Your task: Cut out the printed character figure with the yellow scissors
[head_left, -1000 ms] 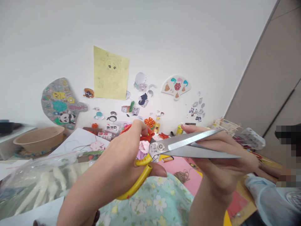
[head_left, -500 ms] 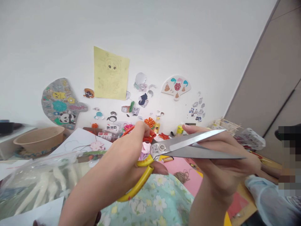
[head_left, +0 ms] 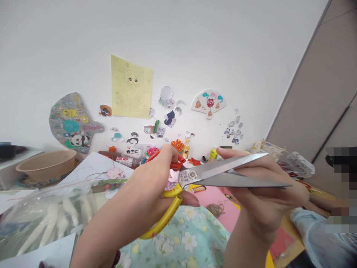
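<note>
Scissors (head_left: 192, 175) with one red and one yellow handle lie across the middle of the view, their blades parted and pointing right. My left hand (head_left: 156, 175) is closed on the handles. Behind the blades is my right hand (head_left: 267, 186), its fingers bent and partly hidden by the metal; what it holds, if anything, I cannot make out. Below the hands spreads a green flowered cloth (head_left: 189, 238).
A brown basin (head_left: 47, 165) stands at the left, near a clear bag of white pieces (head_left: 52, 219). Twine (head_left: 216, 209) lies on pink paper (head_left: 227, 219). A person (head_left: 323, 230) is at the right edge. Drawings hang on the wall.
Both hands and the scissors stay almost still. The person at the right edge has shifted slightly.
</note>
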`<state>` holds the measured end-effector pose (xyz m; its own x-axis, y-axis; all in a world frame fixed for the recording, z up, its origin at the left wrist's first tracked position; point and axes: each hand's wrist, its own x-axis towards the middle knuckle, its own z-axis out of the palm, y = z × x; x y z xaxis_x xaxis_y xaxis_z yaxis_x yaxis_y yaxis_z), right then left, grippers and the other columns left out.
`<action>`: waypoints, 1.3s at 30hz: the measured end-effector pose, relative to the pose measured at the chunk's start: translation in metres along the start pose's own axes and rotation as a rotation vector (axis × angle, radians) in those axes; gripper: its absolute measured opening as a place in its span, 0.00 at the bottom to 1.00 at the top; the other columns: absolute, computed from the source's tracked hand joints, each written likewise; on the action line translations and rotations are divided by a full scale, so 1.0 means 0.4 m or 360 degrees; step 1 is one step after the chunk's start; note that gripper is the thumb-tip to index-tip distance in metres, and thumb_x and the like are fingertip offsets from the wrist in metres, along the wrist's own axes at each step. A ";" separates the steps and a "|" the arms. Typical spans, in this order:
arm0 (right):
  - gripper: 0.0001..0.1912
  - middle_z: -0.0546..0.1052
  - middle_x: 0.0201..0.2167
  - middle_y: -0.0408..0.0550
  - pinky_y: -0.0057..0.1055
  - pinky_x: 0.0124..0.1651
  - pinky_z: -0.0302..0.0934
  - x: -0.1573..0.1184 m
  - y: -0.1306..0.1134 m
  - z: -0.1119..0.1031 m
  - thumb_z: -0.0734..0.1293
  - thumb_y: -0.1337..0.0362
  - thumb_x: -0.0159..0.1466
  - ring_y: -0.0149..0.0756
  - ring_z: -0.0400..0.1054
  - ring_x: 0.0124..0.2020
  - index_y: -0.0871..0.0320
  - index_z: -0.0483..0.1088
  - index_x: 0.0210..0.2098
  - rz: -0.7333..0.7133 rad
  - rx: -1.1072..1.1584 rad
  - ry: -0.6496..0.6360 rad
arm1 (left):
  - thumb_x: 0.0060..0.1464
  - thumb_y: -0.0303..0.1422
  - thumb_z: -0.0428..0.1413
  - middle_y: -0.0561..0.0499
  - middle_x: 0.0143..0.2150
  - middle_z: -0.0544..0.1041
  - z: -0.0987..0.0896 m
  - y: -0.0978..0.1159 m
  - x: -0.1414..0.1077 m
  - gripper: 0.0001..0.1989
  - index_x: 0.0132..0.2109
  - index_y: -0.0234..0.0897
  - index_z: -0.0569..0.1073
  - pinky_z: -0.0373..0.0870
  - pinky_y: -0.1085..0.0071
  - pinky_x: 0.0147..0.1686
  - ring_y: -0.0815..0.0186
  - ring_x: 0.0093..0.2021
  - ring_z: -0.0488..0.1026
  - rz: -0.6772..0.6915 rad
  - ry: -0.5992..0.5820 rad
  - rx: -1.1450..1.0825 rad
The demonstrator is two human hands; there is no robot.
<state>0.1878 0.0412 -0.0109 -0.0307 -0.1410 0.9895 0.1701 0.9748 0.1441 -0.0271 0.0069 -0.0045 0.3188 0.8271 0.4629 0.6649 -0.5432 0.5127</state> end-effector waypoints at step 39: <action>0.12 0.84 0.32 0.46 0.43 0.36 0.80 0.000 -0.005 0.000 0.76 0.73 0.54 0.50 0.82 0.38 0.54 0.83 0.38 0.0023 -0.0083 0.0006 | 0.50 0.46 0.65 0.45 0.50 0.75 0.004 -0.015 -0.010 0.28 0.50 0.45 0.59 0.74 0.61 0.37 0.50 0.49 0.75 0.0025 0.0110 0.0050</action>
<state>0.1877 0.0394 -0.0112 -0.0245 -0.1278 0.9915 0.2214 0.9665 0.1301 -0.0312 0.0071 -0.0105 0.2825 0.8062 0.5199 0.6814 -0.5501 0.4828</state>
